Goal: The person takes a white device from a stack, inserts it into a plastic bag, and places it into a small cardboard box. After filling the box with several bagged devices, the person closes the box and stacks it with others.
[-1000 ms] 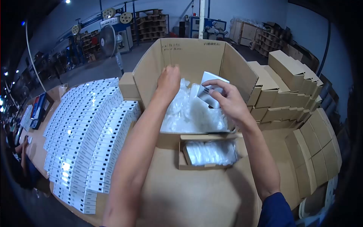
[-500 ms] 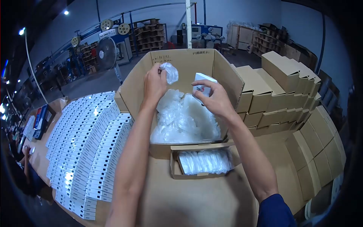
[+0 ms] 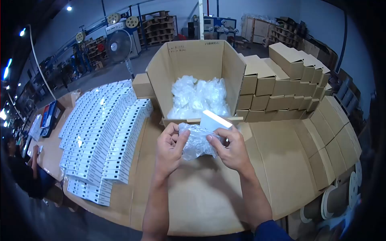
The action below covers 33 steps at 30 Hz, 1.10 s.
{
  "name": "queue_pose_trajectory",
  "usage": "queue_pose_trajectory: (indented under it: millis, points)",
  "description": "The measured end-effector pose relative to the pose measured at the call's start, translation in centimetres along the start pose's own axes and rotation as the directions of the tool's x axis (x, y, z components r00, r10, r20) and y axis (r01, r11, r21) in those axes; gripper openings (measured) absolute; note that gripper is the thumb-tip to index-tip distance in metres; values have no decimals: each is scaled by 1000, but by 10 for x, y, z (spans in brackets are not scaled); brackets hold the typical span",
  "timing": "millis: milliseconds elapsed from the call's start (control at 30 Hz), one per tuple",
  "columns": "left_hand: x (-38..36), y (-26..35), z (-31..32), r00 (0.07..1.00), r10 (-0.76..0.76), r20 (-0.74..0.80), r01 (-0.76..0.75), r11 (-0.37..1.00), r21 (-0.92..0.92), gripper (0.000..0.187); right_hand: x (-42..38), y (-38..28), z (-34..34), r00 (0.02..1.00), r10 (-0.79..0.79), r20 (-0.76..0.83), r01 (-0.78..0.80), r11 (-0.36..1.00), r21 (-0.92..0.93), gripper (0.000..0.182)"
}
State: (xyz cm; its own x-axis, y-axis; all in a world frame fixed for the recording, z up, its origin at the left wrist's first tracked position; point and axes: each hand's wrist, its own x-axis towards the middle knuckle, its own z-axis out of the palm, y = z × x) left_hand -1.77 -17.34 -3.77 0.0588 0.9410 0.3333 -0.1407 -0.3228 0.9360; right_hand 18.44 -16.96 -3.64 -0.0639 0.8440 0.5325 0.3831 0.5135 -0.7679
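Note:
My left hand [image 3: 171, 150] pinches the left side of a crumpled clear plastic bag [image 3: 197, 141]. The thumb and fingers of my right hand [image 3: 230, 148] grip the bag's right edge, together with a white box [image 3: 215, 121] that stands up tilted behind it. Just beyond my hands is a large open carton [image 3: 195, 56] holding a heap of clear plastic bags [image 3: 199, 96]. The small carton at its front is mostly hidden behind my hands and the bag.
Rows of white boxes [image 3: 96, 128] cover the left of the cardboard-topped table [image 3: 193, 205]. Brown cartons [image 3: 277, 88] are stacked at the right. A fan [image 3: 118, 46] stands beyond the table. Another person [image 3: 24, 172] is at the far left.
Both hands have come down and closer together, from above the large carton to in front of it. My right hand now grips the bag as well as the white box. The view has shifted.

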Motion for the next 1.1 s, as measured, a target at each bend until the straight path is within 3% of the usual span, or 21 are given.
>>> queue_pose_trajectory:
  millis: [100,133,167,233,267,300,333,367,400,433,500,567,633,667,733,800,833,900,933,1033,1100]
  points:
    - [-28,2,-14,986,-148,79,161,968,-192,11,-33,-17,-20,951,244,190,-246,969,-15,24]
    - [-35,2,-25,971,-192,144,223,943,-248,9,-43,-6,-19,985,67,160,-67,998,-5,29]
    - [-44,0,-36,950,-234,208,289,910,-298,8,-57,-2,-18,962,188,199,-223,959,173,30]
    - [-59,-11,-36,998,-17,67,28,986,-165,17,-75,-3,-19,867,376,327,-494,729,474,33]
    - [-65,-19,-24,979,194,-61,-189,978,86,24,-83,-4,-19,831,413,371,-555,652,516,36]
    - [-70,-20,-15,901,414,-126,-351,869,350,31,-92,-2,-18,829,405,386,-558,644,523,36]
    - [-78,-11,-13,875,482,-31,-419,789,450,42,-100,3,-16,825,397,401,-563,636,528,36]
    - [-82,-7,-11,867,484,115,-477,743,469,39,-106,6,-15,824,385,415,-564,631,534,36]
    - [-90,-5,-11,847,467,253,-529,700,479,37,-116,5,-14,815,396,422,-558,733,389,33]
    - [-96,-4,-12,810,442,386,-585,652,482,34,-122,7,-12,833,397,384,-537,746,394,33]
    - [-112,-16,1,944,316,94,-321,814,484,15,-129,10,-9,868,392,305,-491,771,407,32]
    - [-126,-21,17,969,63,-240,36,923,384,13,-134,3,-9,936,308,169,-344,900,267,36]
    - [-134,-41,18,962,121,-243,-13,914,407,10,-146,-6,-8,958,260,121,-272,958,93,42]
    - [-138,-47,20,965,120,-235,-10,906,423,10,-149,-10,-2,924,356,140,-373,919,125,44]
    - [-142,-59,29,952,168,-254,-48,906,421,12,-156,-4,15,940,321,114,-324,946,10,40]
    - [-145,-58,31,933,13,-359,87,961,261,20,-158,-3,23,948,309,80,-307,951,-35,31]
    - [-146,-58,31,911,-68,-406,151,973,175,23,-158,-5,20,905,400,144,-407,913,26,29]
    - [-143,-57,23,900,-121,-419,136,991,4,28,-159,-8,10,779,551,301,-603,789,118,26]
    - [-142,-58,19,894,-148,-424,125,989,-82,31,-164,-1,9,756,546,360,-624,768,144,23]
    - [-147,-68,17,889,-163,-427,132,986,-103,29,-175,13,13,859,406,313,-455,885,98,23]
    - [-149,-68,21,892,-136,-431,108,990,-90,28,-175,11,15,886,399,238,-437,889,136,22]
